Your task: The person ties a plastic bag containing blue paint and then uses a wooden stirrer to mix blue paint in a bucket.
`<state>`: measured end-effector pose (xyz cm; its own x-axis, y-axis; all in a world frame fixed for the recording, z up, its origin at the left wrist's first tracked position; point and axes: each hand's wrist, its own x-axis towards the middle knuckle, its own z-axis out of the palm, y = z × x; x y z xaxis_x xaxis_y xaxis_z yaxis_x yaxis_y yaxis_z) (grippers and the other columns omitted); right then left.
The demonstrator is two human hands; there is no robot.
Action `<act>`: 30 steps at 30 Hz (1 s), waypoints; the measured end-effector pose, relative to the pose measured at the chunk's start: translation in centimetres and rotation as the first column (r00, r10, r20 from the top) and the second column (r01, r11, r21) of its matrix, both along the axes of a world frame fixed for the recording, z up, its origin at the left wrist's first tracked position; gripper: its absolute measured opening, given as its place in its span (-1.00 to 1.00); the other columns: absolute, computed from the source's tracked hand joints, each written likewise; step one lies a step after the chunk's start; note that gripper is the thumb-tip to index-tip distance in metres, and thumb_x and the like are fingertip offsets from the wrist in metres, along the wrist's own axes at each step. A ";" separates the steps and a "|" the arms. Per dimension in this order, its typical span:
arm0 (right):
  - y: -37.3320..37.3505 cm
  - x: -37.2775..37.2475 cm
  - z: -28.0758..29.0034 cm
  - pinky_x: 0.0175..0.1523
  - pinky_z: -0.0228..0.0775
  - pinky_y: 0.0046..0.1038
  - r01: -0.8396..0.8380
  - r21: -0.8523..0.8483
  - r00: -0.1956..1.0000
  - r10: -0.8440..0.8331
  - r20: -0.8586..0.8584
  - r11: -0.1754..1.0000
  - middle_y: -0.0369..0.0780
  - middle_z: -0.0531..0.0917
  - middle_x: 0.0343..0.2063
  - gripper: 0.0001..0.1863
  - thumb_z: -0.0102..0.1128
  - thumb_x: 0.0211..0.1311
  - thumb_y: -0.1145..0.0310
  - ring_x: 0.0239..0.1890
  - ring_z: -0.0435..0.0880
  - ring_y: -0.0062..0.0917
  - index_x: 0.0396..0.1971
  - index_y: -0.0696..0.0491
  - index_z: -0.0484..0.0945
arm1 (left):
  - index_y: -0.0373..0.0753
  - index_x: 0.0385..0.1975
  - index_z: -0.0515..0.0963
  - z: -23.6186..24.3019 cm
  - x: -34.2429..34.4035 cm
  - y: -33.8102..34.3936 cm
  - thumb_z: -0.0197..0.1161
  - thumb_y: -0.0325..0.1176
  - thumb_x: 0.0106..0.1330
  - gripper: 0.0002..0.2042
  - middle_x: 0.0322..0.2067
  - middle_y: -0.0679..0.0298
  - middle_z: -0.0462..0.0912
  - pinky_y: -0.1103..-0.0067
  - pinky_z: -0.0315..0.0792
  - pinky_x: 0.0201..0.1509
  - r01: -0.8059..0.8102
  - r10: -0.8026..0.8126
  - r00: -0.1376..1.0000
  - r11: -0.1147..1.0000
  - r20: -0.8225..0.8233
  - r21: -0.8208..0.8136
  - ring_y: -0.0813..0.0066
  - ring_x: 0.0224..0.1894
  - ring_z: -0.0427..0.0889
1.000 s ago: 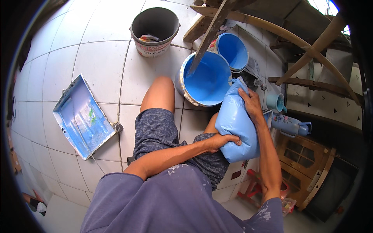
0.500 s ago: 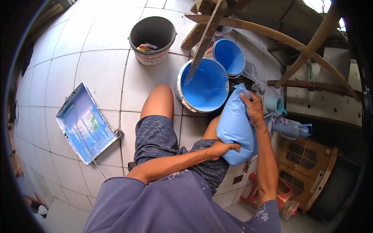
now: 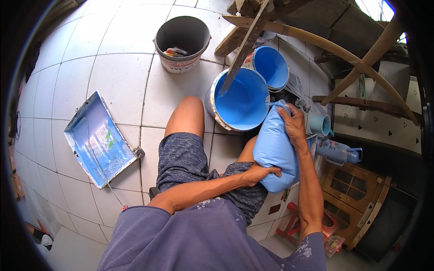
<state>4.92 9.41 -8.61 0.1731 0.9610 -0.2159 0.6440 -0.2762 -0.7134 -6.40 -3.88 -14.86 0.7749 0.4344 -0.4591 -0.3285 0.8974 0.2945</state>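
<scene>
A bulging light-blue plastic bag (image 3: 275, 149) leans over my right thigh. My left hand (image 3: 262, 173) is closed round its lower side, the thumb pressed into the plastic. Up at the bag's gathered neck, my right hand (image 3: 294, 122) grips the plastic. The neck's blue tip points left, at the rim of a large white bucket (image 3: 211, 108) coated inside with blue. Whether anything flows from the tip I cannot make out. Across that bucket's mouth passes a flat wooden slat (image 3: 242, 58), its lower end over the blue inside.
Behind stands a second blue-lined bucket (image 3: 271, 67); a dark bucket (image 3: 181, 67) holds some scraps. On the left tiles lies a paint-smeared tray (image 3: 97, 140) with a roller rod. To the right are a mug (image 3: 319, 125), a flowered flask (image 3: 339, 150), a red stool (image 3: 294, 223) and crossed wooden bars (image 3: 361, 65).
The bag's neck has tipped slightly left, its tip now beside the bucket's rim. Both hands keep their hold. The view has shifted a little.
</scene>
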 end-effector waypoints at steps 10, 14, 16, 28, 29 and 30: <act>0.0 -1.4 0.3 -0.29 0.28 -0.61 -0.068 0.038 0.994 0.065 0.084 0.997 -0.38 0.51 -0.57 -0.82 0.20 0.18 0.33 -0.46 0.39 -0.73 -0.40 0.16 0.58 | -0.29 -0.39 0.59 -0.1 -0.2 0.1 0.37 -0.47 -0.05 -0.81 -0.43 0.27 0.65 0.51 0.46 -0.07 0.010 -0.010 1.000 0.999 0.012 -0.047 0.46 -0.30 0.60; -0.3 -0.9 0.1 -0.30 0.26 -0.62 -0.057 0.075 0.994 0.050 0.098 0.996 -0.40 0.50 -0.57 -0.81 0.21 0.19 0.31 -0.46 0.37 -0.75 -0.40 0.14 0.59 | -0.42 -0.02 0.35 -0.9 0.2 -0.1 0.48 -0.39 -0.23 -0.32 -0.17 0.15 0.55 0.45 0.43 0.01 0.057 -0.056 0.998 0.997 0.027 -0.048 0.34 -0.07 0.49; -0.4 -0.6 0.1 -0.29 0.27 -0.60 -0.041 0.100 0.995 0.032 0.096 0.994 -0.36 0.51 -0.57 -0.79 0.22 0.19 0.29 -0.45 0.39 -0.73 -0.39 0.15 0.59 | -0.43 -0.03 0.35 -1.0 0.3 -0.2 0.49 -0.39 -0.24 -0.31 -0.15 0.15 0.54 0.45 0.42 0.01 0.057 -0.056 0.998 0.998 0.029 -0.035 0.34 -0.06 0.49; -6.4 3.8 5.3 -0.38 0.09 -0.72 0.273 0.320 0.889 -0.111 -0.443 0.907 -0.50 0.43 -0.59 -0.88 0.25 0.18 0.44 -0.50 0.25 -0.82 -0.52 0.13 0.57 | -0.41 0.12 0.28 1.5 1.4 -1.5 0.55 -0.34 -0.25 -0.16 0.03 0.11 0.47 0.47 0.36 0.13 0.081 0.066 0.949 0.895 -0.309 0.438 0.29 0.06 0.44; -7.2 4.1 6.0 -0.37 0.10 -0.72 0.324 0.334 0.874 -0.144 -0.464 0.885 -0.49 0.44 -0.59 -0.89 0.25 0.17 0.45 -0.50 0.26 -0.82 -0.51 0.13 0.57 | -0.41 0.11 0.30 2.2 1.5 -1.6 0.54 -0.31 -0.23 -0.19 0.03 0.08 0.47 0.48 0.36 0.13 0.096 0.087 0.933 0.875 -0.349 0.475 0.27 0.06 0.45; -7.9 4.0 6.6 -0.36 0.10 -0.73 0.371 0.343 0.853 -0.171 -0.492 0.863 -0.49 0.44 -0.59 -0.90 0.25 0.17 0.46 -0.50 0.27 -0.82 -0.51 0.12 0.57 | -0.40 0.11 0.32 3.0 1.1 -1.6 0.52 -0.29 -0.20 -0.21 0.03 0.06 0.48 0.48 0.36 0.12 0.111 0.115 0.912 0.854 -0.393 0.508 0.26 0.05 0.47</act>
<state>8.90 1.47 -2.04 0.4254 0.9022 0.0716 0.1858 -0.0097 -0.9825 -5.34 -5.52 -11.87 0.5742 0.6928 -0.4362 -0.0839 0.5798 0.8104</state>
